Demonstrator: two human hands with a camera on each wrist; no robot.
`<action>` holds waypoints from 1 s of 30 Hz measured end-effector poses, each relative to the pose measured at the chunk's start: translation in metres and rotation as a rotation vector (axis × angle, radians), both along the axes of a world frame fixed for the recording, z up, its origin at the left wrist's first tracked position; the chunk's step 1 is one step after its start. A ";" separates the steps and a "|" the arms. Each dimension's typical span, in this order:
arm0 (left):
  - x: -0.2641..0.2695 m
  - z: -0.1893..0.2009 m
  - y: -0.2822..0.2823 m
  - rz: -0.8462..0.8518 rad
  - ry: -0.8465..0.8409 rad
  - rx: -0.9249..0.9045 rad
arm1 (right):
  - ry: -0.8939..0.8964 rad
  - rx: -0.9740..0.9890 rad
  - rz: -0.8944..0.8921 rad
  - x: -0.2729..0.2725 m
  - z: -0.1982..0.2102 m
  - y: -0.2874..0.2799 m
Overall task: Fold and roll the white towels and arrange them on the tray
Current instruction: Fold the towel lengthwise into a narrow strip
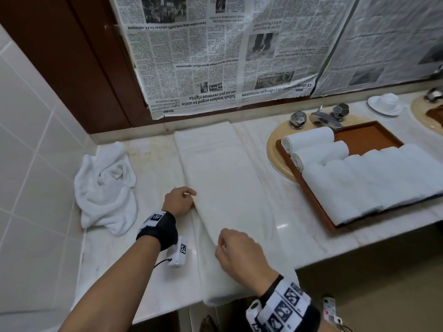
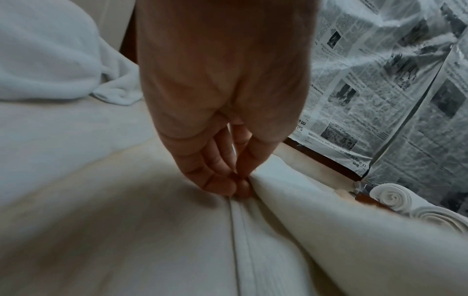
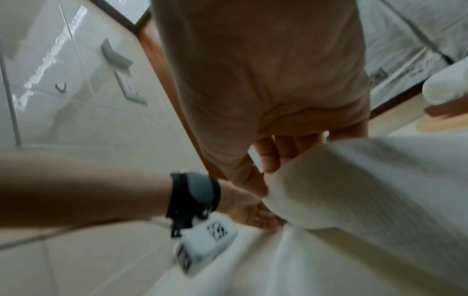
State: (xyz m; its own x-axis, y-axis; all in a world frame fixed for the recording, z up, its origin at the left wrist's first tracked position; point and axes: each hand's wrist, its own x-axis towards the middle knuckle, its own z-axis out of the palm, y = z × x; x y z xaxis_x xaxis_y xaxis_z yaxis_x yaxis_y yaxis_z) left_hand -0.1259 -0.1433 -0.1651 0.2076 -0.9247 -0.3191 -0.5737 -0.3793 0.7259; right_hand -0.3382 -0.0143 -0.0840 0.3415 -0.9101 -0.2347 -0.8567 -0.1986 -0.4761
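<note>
Marble counter (image 1: 148, 168): long towel (image 1: 223, 188) laid flat mid-counter, near end overhanging front edge. Crumpled towel (image 1: 105, 188) left of it. Wooden tray (image 1: 369, 137) sits over sink basin (image 1: 275, 149) at right. Saucer (image 1: 383, 104) far right.

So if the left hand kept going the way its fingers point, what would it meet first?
The left hand already pinches the folded towel's edge; straight on lies more towel, then probably the newspaper-covered wall, though depth is unclear.

Upside-down newspaper sheets (image 1: 215, 56) behind the marble counter (image 1: 153, 168), chrome faucet (image 1: 322, 117), white cup (image 1: 388, 100).
</note>
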 end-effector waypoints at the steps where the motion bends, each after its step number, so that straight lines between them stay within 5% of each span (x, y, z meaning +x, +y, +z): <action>1: 0.000 0.001 0.003 0.011 0.027 0.010 | 0.035 0.018 0.016 0.010 -0.009 0.006; 8: -0.004 0.000 0.021 0.029 0.144 -0.056 | 0.143 0.141 0.002 0.035 -0.057 0.034; 20: -0.011 -0.009 0.029 0.093 -0.015 -0.101 | 0.052 0.277 0.056 0.020 -0.057 0.063; 26: -0.014 -0.012 0.033 0.078 0.017 -0.138 | -0.206 0.124 -0.035 -0.013 -0.047 -0.002; 30: -0.022 -0.017 0.034 -0.024 -0.255 -0.124 | -0.136 -0.045 0.069 -0.037 -0.054 -0.080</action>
State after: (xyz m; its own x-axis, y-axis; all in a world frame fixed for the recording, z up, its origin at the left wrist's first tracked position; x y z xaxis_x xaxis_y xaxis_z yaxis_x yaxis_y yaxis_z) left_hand -0.1483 -0.1088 -0.1826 0.2443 -0.9590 -0.1435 -0.7516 -0.2808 0.5969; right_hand -0.3753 -0.0941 -0.1380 0.4292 -0.8920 -0.1420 -0.7687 -0.2782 -0.5759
